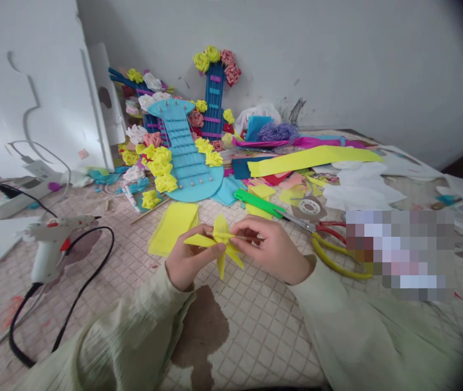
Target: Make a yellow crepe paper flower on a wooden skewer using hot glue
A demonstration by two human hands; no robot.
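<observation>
Between my hands, above the table, is a yellow crepe paper flower (221,239) with several pointed petals spread outward. My left hand (188,258) pinches its petals between thumb and fingers from the left. My right hand (270,247) closes on a thin wooden stick (248,237) that lies across the flower's middle; the fingers hide part of it. Behind my left hand lies a stack of yellow paper sheets (173,225). A light blue board (186,157) with strings and yellow paper flowers (160,163) leans farther back.
A white glue gun (52,239) with a black cable lies left. Scissors with a green sheath (260,203), pliers with red and yellow handles (323,250) and a tape roll (308,206) lie right. Flower-covered dark blue boards (214,103) stand against the wall. Purple yarn (278,132) and a yellow strip (317,157) lie behind.
</observation>
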